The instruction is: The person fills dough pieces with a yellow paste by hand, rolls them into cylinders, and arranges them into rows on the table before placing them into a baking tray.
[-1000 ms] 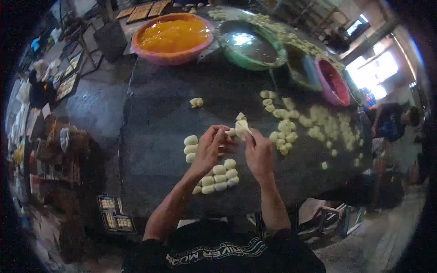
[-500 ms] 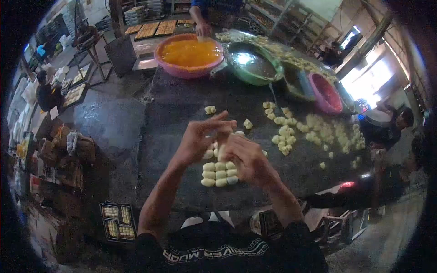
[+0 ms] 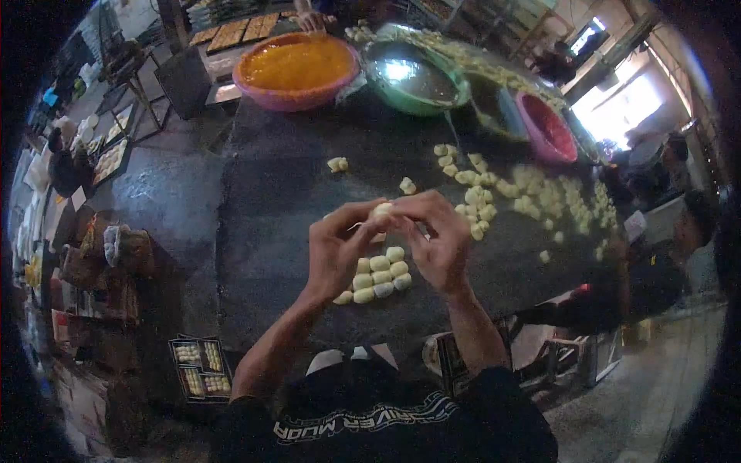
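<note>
A pale piece of dough [image 3: 381, 211] is pinched between the fingertips of both my hands, above the dark table. My left hand [image 3: 340, 245] grips it from the left with bent fingers. From the other side, my right hand [image 3: 438, 238] closes its fingers on the same piece. Just below the hands, rows of smooth dough balls [image 3: 380, 277] lie side by side, partly hidden by my left hand. Two loose dough lumps lie beyond my hands, one dough lump [image 3: 338, 164] at left and another dough lump [image 3: 407, 185] nearer the right hand.
Many dough pieces [image 3: 480, 202] spread over the right of the dark table [image 3: 285, 170]. At the back stand a pink basin [image 3: 297, 100] of orange filling, a green basin [image 3: 421, 104] and another pink basin [image 3: 546, 127]. Another person's hand [image 3: 311, 21] rests behind them. Trays [image 3: 201, 369] sit lower left.
My hands have come together on a piece of dough, moving slightly beyond the rows of balls. The view has shifted, and the other person's hand is now at the orange basin's far rim.
</note>
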`<state>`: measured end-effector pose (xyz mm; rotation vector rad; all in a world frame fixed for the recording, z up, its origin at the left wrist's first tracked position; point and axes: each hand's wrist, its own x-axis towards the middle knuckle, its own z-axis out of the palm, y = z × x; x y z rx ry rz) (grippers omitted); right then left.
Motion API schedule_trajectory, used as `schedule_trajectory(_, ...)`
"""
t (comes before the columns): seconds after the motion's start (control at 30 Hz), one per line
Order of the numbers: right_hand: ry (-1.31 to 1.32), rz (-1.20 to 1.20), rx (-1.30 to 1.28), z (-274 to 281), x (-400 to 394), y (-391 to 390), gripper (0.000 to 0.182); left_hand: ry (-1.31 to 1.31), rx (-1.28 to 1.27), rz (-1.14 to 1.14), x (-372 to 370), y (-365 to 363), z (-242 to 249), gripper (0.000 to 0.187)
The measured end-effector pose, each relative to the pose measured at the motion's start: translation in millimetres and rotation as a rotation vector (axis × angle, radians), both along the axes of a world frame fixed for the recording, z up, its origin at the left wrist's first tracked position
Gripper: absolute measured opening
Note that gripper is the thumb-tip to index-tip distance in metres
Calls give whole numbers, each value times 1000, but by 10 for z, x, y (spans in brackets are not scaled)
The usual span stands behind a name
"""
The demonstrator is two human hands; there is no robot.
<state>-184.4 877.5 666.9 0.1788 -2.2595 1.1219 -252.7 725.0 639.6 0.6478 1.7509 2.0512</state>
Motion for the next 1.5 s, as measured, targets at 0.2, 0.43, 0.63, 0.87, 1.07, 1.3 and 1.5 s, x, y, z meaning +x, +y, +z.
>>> schedule_trajectory(0.2, 66, -43, 367, -588, -26, 542, 14, -498, -11, -43, -67, 469, -454, 29)
schedule_trajectory(0.43, -368, -73, -405, -1174, -202, 934, 19, -159, -154, 108, 56, 1000, -931, 22)
schedule_trajectory(0.63, -584, -63, -559, -1467, -301, 1020, 15, -115, -279, 180, -145, 1147, -1189, 20)
schedule_trajectory(0.87, -381, -269, -275, -1695, -439, 1004, 23, 579, -440, 136, -248, 1164, -1317, 25)
schedule_trajectory(1.07, -162, -57, 307, -1807, -843, 1608, 21, 909, -836, -5, -211, 810, -1273, 26)
schedule_trajectory(1.3, -593, 71, -926, -1050, -435, 908, 32, 787, -188, 123, -574, 1040, -809, 45)
schedule_trajectory(1.5, -471, 663, -1632, -1179, -693, 1171, 31, 774, 141, -200, -1007, 1396, -863, 58)
